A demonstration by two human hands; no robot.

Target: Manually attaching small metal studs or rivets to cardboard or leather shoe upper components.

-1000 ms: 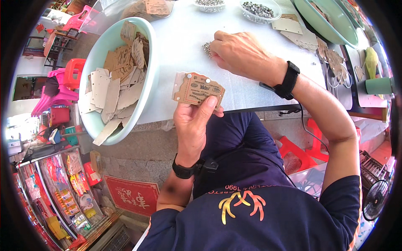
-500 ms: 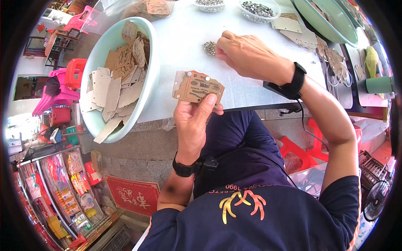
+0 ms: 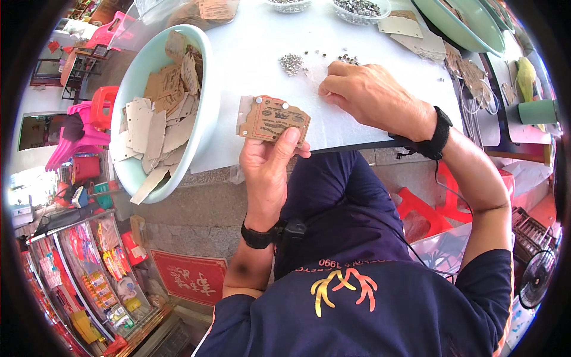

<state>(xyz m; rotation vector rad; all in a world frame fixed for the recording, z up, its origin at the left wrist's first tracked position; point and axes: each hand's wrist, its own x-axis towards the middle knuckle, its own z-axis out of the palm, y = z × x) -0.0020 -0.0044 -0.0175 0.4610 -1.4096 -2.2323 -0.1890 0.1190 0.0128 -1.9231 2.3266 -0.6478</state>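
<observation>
My left hand (image 3: 266,172) grips a brown printed cardboard tag (image 3: 267,123) over the table's near edge, thumb on top and fingers beneath. Round metal studs sit at some of the tag's corners, and a paler card edge shows along its left side. Low over the tabletop, my right hand (image 3: 380,98) is closed, thumb and fingers drawn together; whatever is in them is too small or hidden to make out. Just beyond the hands lie a small pile of silver metal studs (image 3: 291,64) and some scattered darker studs (image 3: 348,59), partly behind my right hand.
A pale green basin (image 3: 205,119) heaped with brown and grey card tags (image 3: 162,122) stands at the left. Clear bowls of studs (image 3: 360,11) sit at the back. Further right are stacked cards (image 3: 419,41), another green basin (image 3: 476,35) and a white cable (image 3: 476,116).
My right hand has moved right and nearer from the stud pile, uncovering it and the darker studs. My left hand and the tag have shifted slightly left in view.
</observation>
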